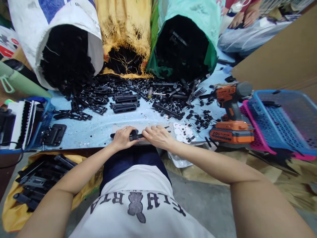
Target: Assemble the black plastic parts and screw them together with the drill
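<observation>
At the table's front edge, my left hand (125, 137) is closed around a black plastic part (134, 135) with a slim, bar-like body. My right hand (156, 135) grips the same part from the other side, its fingers pressed together on it. The part's exact kind is partly hidden by my fingers. Beneath both hands lies a pale board (116, 128). White round discs (182, 132) with small dark pieces on them sit just right of my right hand. Beyond my hands rest long black plastic assemblies (124, 106).
Three sacks of black parts, white (95, 36), yellow (123, 23) and green (213, 39), lean at the back. An orange cordless drill (229, 112) stands at right beside a blue basket (284, 122). A yellow sack (10, 211) of black parts lies lower left. Another person's hands (244, 19) show top right.
</observation>
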A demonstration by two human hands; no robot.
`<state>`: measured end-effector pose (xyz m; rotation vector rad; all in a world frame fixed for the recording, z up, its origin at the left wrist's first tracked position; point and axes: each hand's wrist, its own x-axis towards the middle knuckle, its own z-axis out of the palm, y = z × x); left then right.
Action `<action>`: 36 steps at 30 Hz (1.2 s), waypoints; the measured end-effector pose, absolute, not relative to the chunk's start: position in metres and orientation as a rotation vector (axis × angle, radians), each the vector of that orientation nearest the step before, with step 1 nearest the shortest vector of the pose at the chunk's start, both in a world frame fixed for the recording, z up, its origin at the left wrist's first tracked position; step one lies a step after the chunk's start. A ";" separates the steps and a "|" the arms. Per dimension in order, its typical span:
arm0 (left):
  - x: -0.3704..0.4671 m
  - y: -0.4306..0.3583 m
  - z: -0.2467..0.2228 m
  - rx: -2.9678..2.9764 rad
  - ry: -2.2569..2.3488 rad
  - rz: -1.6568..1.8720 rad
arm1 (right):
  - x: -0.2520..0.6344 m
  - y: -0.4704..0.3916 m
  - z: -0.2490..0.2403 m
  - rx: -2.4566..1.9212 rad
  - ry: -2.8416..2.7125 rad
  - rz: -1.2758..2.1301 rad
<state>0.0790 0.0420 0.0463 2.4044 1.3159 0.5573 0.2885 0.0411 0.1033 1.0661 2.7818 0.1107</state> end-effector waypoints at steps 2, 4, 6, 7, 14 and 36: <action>0.080 0.040 0.044 2.425 1.312 0.582 | 0.290 0.041 0.103 1.047 2.795 0.095; 0.081 0.038 0.043 2.429 1.309 0.563 | 0.292 0.043 0.101 1.025 2.808 0.072; 0.080 0.039 0.045 2.410 1.333 0.504 | 0.296 0.047 0.096 1.018 2.823 0.062; 0.081 0.041 0.047 2.399 1.333 0.452 | 0.299 0.049 0.092 1.024 2.832 0.057; 0.151 0.097 0.063 2.445 1.126 0.346 | 0.328 0.053 0.045 1.266 2.889 -0.028; 0.057 0.075 0.087 2.053 1.481 0.801 | 0.447 0.095 0.069 2.630 2.406 0.160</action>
